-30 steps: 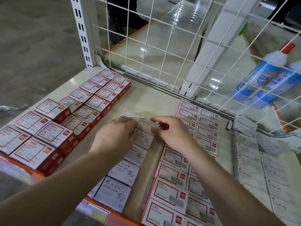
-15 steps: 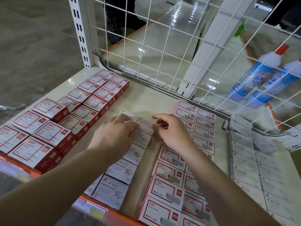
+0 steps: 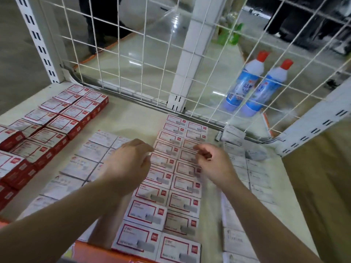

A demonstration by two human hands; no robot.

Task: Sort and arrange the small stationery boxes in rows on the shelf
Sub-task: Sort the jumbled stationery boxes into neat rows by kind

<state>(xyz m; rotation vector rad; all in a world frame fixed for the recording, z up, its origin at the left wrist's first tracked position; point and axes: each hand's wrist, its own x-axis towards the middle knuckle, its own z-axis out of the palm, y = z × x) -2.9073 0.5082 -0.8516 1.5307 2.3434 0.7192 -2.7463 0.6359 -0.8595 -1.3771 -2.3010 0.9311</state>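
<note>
Head view — two hands (image 3: 171, 164), two bottles (image 3: 254, 86)

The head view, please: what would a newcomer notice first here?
Two bare hands, left hand and right hand, hover empty over flat rows of white, red-framed boxes mid-shelf. Red boxes are stacked at left. Behind the wire grid, two blue bottles with red caps stand at right.
</note>
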